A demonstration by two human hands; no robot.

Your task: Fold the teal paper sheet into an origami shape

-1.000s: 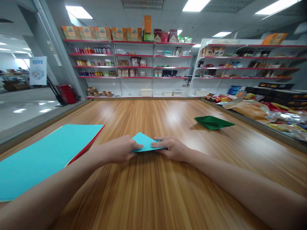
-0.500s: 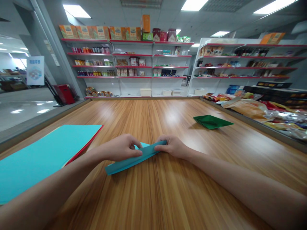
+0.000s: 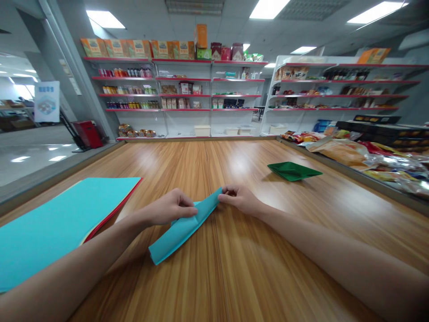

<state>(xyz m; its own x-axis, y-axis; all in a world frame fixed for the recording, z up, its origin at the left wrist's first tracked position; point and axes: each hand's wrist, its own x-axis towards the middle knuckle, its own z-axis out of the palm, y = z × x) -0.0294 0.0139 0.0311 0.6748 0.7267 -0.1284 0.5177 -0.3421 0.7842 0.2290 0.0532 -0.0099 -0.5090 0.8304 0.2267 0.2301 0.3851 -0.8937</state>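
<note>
A folded sheet of light-blue paper [image 3: 182, 235] is held between my two hands, slanting from lower left to upper right over the table. My left hand [image 3: 170, 208] pinches its upper edge near the middle, thumb in front, other fingers partly hidden. At its upper right end, my right hand [image 3: 239, 199] grips the corner between thumb and fingertips. The paper has a long folded strip along the front, and a smaller flap shows behind it. Further right on the table rests a green folded paper boat [image 3: 295, 171], touched by neither hand.
A stack of coloured sheets [image 3: 70, 219], blue on top with red below, lies on the left of the wooden table [image 3: 254, 268]. Packaged goods [image 3: 348, 152] are piled beyond the right edge. Stocked shelves [image 3: 181, 94] stand behind the table.
The blue paper has turned to a steeper slant, its lower left end coming nearer to me. My right hand has shifted to its very end; my left hand now pinches the top edge.
</note>
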